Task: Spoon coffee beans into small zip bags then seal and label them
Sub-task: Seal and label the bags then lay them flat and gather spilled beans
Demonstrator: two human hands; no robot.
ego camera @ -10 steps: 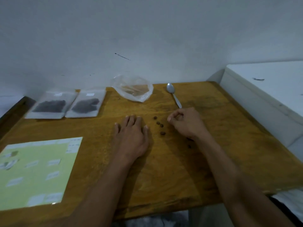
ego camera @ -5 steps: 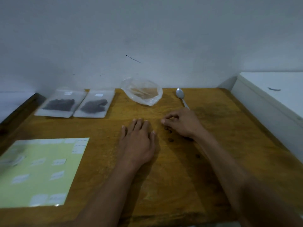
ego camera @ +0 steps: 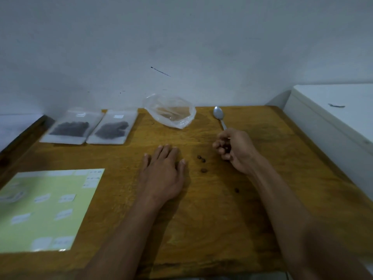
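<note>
Pale-green label sheet (ego camera: 40,209), then two filled clear zip bags (ego camera: 90,128), both labelled, at back left. Left hand (ego camera: 161,174) flat, holding nothing. Loose dark coffee beans (ego camera: 202,163) beside it. Right hand (ego camera: 234,148) curled, cupping picked-up beans; risk: tilting spills them, or the stray bean (ego camera: 236,190) gets missed.

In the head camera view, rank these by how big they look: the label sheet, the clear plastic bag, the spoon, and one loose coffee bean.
1. label sheet, nearest the camera
2. clear plastic bag
3. spoon, handle partly hidden
4. loose coffee bean
</note>
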